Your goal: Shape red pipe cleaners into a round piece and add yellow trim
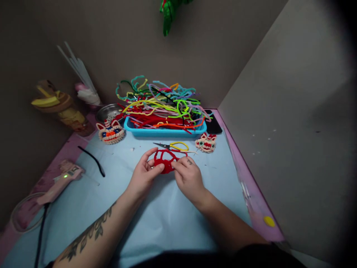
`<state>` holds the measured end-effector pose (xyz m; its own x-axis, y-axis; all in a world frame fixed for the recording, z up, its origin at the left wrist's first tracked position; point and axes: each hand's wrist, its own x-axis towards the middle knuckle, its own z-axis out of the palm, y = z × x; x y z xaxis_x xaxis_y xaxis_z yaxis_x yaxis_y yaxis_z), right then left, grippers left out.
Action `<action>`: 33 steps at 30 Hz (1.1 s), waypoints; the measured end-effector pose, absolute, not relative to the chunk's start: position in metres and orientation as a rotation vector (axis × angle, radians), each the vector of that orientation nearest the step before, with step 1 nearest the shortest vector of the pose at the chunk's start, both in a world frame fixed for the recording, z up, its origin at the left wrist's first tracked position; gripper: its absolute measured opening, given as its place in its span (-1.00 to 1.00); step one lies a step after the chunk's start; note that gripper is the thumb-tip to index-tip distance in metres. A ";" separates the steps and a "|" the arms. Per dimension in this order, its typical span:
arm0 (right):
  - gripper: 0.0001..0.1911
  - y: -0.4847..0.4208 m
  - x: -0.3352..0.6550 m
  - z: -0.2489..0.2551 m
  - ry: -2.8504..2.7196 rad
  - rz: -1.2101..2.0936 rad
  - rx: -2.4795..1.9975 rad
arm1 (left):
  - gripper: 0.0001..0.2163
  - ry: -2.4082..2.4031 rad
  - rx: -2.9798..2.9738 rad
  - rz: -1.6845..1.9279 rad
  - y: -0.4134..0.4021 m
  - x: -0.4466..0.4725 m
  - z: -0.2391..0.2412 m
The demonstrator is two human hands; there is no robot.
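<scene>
On the mat point(167, 223), close in, both hands are working a red pipe-cleaner shape point(165, 160).
Left hand point(143, 173) and right hand point(189, 178) are pinching its opposite edges, fingertips closed; probably worth keeping grips close to the bend. Scissors point(174, 146) are lying just beyond, tray point(164, 133) sitting farther back.

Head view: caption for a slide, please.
Left hand and right hand pinch a red pipe-cleaner piece; scissors, blue tray beyond.
</scene>
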<state>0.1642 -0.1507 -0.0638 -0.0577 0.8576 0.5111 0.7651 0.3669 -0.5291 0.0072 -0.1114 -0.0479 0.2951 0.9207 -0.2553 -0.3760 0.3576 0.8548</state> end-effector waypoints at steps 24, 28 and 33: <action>-0.61 -0.148 0.174 -0.060 -1.284 0.818 -1.168 | -0.35 1.000 0.732 0.809 -0.105 0.001 -0.049; -0.66 -0.142 0.175 -0.062 -1.389 0.880 -1.184 | -0.39 0.985 0.576 0.836 -0.103 -0.001 -0.047; -0.79 -0.142 0.176 -0.057 -1.551 0.717 -1.252 | -0.43 0.953 0.533 0.791 -0.102 -0.002 -0.045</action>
<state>0.1755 -0.1420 -0.0567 0.0110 0.9470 0.3210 0.3690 0.2945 -0.8815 -0.0016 -0.1025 -0.0449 0.3422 0.7899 -0.5088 -0.3539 0.6100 0.7090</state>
